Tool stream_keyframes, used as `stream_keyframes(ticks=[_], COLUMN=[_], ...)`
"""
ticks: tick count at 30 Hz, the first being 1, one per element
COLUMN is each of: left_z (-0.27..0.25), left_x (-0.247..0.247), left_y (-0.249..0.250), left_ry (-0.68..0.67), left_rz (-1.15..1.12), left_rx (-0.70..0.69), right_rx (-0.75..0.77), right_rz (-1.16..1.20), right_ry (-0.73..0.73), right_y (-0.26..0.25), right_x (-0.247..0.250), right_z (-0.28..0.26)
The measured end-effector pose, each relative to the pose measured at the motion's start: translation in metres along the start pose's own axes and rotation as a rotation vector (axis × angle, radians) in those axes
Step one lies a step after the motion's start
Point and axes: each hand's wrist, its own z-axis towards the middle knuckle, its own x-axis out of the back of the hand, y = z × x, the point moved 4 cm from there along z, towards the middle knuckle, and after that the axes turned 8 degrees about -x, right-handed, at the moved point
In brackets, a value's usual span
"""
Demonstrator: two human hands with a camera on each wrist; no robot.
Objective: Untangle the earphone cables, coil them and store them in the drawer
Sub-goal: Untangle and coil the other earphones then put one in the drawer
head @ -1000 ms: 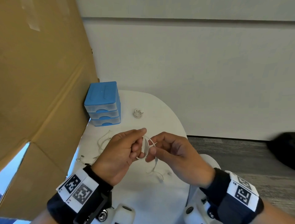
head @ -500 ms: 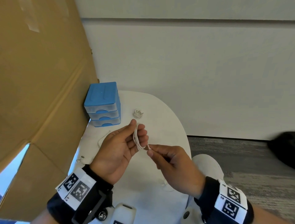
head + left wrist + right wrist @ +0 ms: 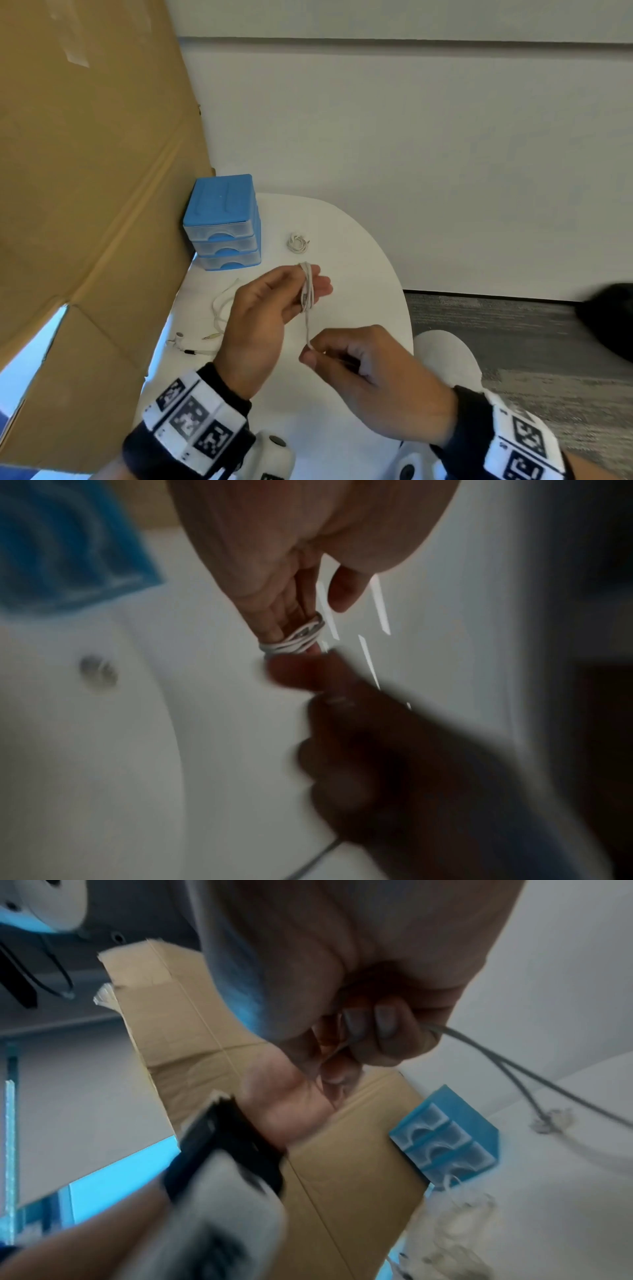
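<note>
A white earphone cable [image 3: 307, 286] is wound in several turns round the straight fingers of my left hand [image 3: 274, 305], raised above the white table [image 3: 359, 260]; the left wrist view shows the same loops of cable [image 3: 294, 639]. My right hand [image 3: 363, 370] pinches the cable's free end below the left hand, drawn taut; cable strands [image 3: 496, 1058] trail from its curled fingers. A finished coil [image 3: 297, 242] lies near the blue three-drawer unit [image 3: 222, 222], drawers shut. Loose earphones [image 3: 222, 308] lie left of my left hand.
A large cardboard sheet [image 3: 85, 171] stands along the table's left side, touching the drawer unit. A white wall runs behind. Grey carpet [image 3: 513, 325] and a dark object [image 3: 609, 318] are off to the right, beyond the table's curved edge.
The right hand has pulled the cable end down and toward me, away from the left hand. The loop became a tighter wrap round the left fingers, which rose slightly.
</note>
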Motion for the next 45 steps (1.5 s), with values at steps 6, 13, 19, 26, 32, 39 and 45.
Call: stream_keyframes(ticks=[6,13,19,26,32,39,45], left_z=[-0.019,-0.014,-0.012,0.006,0.007,-0.013,-0.006], left_x=[-0.015,-0.021,-0.019,0.005,0.006,-0.008,-0.007], left_y=[0.003,0.006,0.011,0.011,0.003,-0.003,-0.008], left_ry=[-0.305,-0.356,-0.195,0.026,0.005,-0.293,-0.219], left_rz=[0.354,0.106,-0.250,-0.555,-0.125,0.393,0.368], left_rx=[-0.253,0.091,0.444,0.473,0.144,-0.135,0.032], right_rx=[0.018,-0.003,-0.074,-0.151,-0.161,-0.030,0.011], right_rz=[0.196,0.195,0.349,0.190,0.149,0.165,0.108], right_ry=[0.059,0.242,0.206,0.012,-0.209,0.059,-0.012], right_y=[-0.014,-0.009,0.010,0.027,0.004,-0.012,-0.015], right_x=[0.039,0.068,0.063,0.011,0.001,0.045,0.049], right_z=[0.001,0.008,0.017,0.014,-0.001,0.005,0.004])
